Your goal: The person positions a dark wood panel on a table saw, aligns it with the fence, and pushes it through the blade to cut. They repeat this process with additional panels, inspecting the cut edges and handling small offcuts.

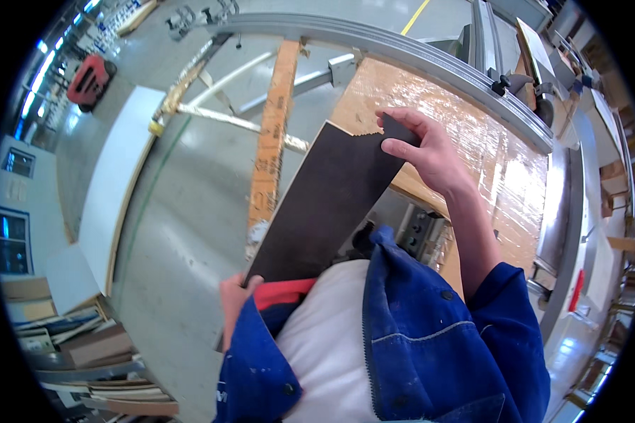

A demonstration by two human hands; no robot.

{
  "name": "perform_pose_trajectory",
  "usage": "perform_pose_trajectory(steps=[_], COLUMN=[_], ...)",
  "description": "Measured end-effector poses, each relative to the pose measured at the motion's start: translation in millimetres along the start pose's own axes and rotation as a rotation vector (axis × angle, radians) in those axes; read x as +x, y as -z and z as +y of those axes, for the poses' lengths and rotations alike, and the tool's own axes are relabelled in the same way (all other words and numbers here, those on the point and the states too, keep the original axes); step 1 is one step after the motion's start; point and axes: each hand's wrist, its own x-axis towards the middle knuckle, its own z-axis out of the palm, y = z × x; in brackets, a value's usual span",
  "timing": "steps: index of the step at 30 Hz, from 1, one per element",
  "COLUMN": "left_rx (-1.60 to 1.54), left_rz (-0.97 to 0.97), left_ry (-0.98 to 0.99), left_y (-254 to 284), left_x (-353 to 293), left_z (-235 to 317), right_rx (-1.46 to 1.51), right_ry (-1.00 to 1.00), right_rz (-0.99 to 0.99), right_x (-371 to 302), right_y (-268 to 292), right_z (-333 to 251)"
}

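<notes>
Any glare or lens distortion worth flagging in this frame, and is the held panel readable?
Head view: glare streaks the glossy tan surface; a pale sheen on the floor; the metal rail bows from fisheye distortion; black corners; the dark panel free of strong glare, its outline readable.

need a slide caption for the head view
Left hand and right hand hold a dark board with a jagged end over a grey floor.
</notes>
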Motion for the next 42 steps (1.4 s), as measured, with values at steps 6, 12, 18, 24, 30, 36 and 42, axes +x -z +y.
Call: perform_pose_trajectory(steps=[6,12,18,24,30,36,42], left_rx=[-0.304,-0.355,-0.376,-0.392,-0.406,-0.418,-0.436], left_rz=[0.092,0.096,0.099,0.105,0.106,0.105,0.111], left_ry=[0.113,0.09,0.088,0.09,0.091,0.094,0.099], left_y=[-19,-25,-30,-32,-36,-39,-42], left_x=[-18,-19,-20,-21,-21,-22,-22], left_z=[13,-14,-23,-28,-32,-36,-39], right_rx=[-0.028,-0.08,-0.061,-0.025,0.02,0.027,0.024], right_ry=[0.109,0.123,0.121,0.096,0.127,0.141,0.151], right_rz=[-0.102,-0.172,-0.15,-0.113,-0.089,-0.087,-0.098], right_x=[23,34,36,36,36,37,36], right_y=[-24,-34,-38,-40,-40,-38,-36], right_z=[-19,-29,-35,-39,-37,-34,-35])
